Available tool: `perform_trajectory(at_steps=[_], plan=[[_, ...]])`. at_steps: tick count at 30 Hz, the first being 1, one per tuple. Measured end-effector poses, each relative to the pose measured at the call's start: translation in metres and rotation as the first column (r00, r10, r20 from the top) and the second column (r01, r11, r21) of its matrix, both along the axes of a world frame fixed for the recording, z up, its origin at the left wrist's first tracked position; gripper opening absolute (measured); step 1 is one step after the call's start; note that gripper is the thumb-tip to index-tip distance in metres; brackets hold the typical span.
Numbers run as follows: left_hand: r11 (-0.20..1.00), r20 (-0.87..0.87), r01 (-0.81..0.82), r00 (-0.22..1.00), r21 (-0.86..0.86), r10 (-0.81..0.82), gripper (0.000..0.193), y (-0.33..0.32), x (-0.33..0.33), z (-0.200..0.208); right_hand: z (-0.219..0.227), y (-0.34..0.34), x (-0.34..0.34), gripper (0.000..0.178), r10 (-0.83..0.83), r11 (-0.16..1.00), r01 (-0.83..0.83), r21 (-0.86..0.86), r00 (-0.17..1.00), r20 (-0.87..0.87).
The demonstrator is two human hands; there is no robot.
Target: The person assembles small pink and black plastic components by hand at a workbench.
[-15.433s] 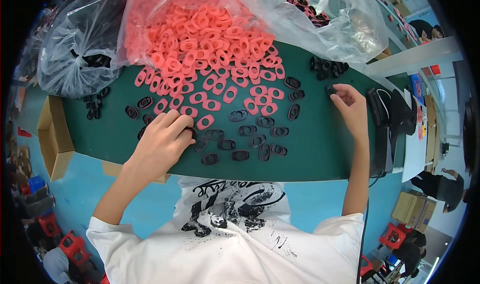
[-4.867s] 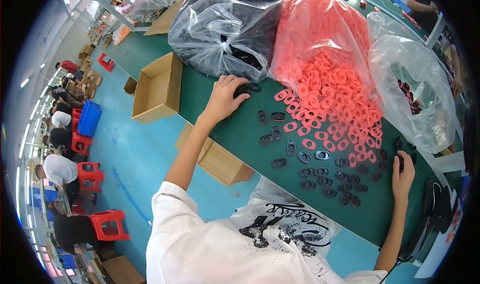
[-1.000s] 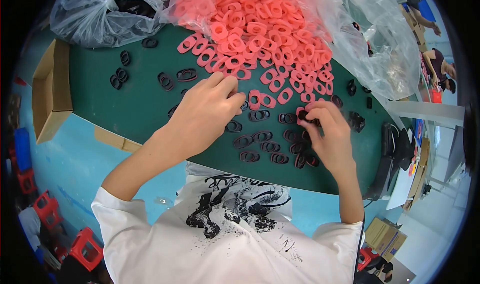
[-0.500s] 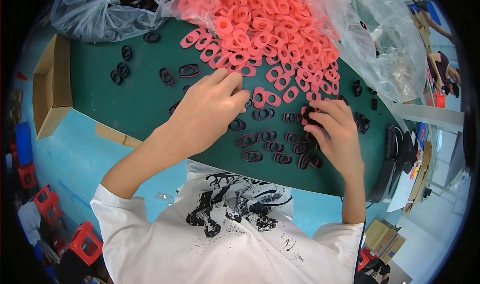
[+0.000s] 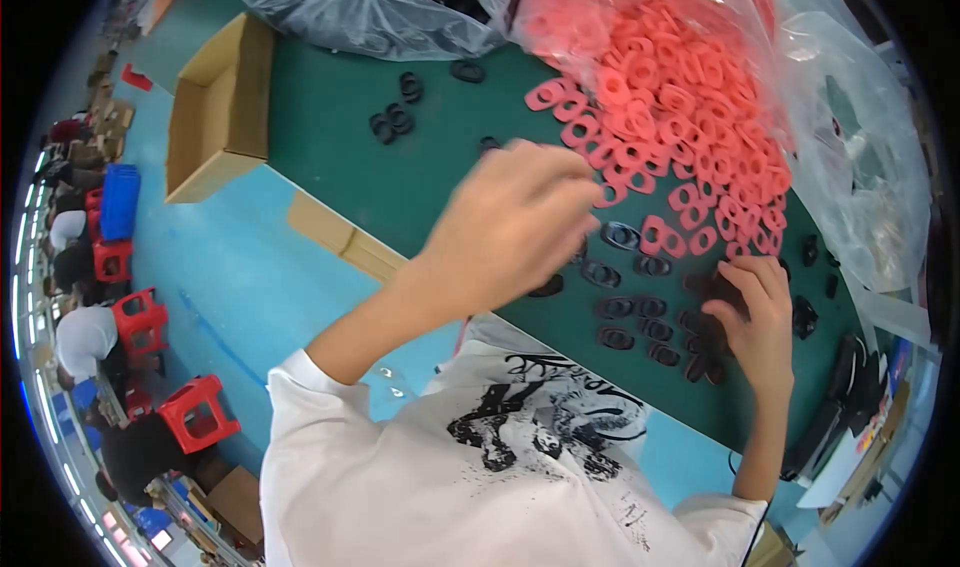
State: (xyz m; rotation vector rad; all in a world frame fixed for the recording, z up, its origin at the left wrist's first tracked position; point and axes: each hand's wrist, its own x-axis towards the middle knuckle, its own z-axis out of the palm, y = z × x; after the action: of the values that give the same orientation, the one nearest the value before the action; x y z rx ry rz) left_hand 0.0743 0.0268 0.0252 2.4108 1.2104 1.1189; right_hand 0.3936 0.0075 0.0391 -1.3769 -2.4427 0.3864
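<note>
My left hand (image 5: 520, 222) hovers over the green table (image 5: 330, 157), left of the pink ring pile. It is smeared by motion; its fingers look curled, and whether anything is in them is hidden. At the right, my right hand (image 5: 758, 312) has its thumb and fingers bent round a dark oval piece (image 5: 708, 287), which is blurred. Several black oval pieces (image 5: 618, 307) with holes lie in loose rows between the hands. Beyond them, flat pink oval rings (image 5: 670, 117) form a large heap.
Clear plastic bags (image 5: 380, 17) lie at the back, another (image 5: 850, 147) at the right. An open cardboard box (image 5: 220, 117) stands at the table's left edge. More black pieces (image 5: 398, 117) lie at the left. Red stools (image 5: 200, 412) and seated people are farther left.
The view has swung left, so the table appears farther right. The pink ring seen at my right fingers no longer shows there. My left hand has moved away from the pink heap's edge.
</note>
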Motion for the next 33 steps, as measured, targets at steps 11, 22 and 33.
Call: perform_trajectory(at_steps=[11, 22, 33], plan=[[0.868, -0.250, -0.497, 0.839, 0.009, 0.483, 0.049, 0.015, -0.122, -0.020, 0.018, -0.005, 0.032, 0.045, -0.194, 0.978, 0.202, 0.047, 0.972, -0.135], [0.991, -0.083, 0.074, 0.993, -0.114, -0.084, 0.044, -0.003, -0.015, 0.017, 0.009, -0.031, 0.106, 0.032, -0.427, 0.896, 0.442, 0.031, 0.880, -0.208], [0.933, -0.204, 0.280, 0.923, -0.225, -0.326, 0.038, 0.031, 0.051, -0.006, -0.020, -0.046, 0.132, 0.027, -0.531, 0.842, 0.534, -0.074, 0.798, -0.286]])
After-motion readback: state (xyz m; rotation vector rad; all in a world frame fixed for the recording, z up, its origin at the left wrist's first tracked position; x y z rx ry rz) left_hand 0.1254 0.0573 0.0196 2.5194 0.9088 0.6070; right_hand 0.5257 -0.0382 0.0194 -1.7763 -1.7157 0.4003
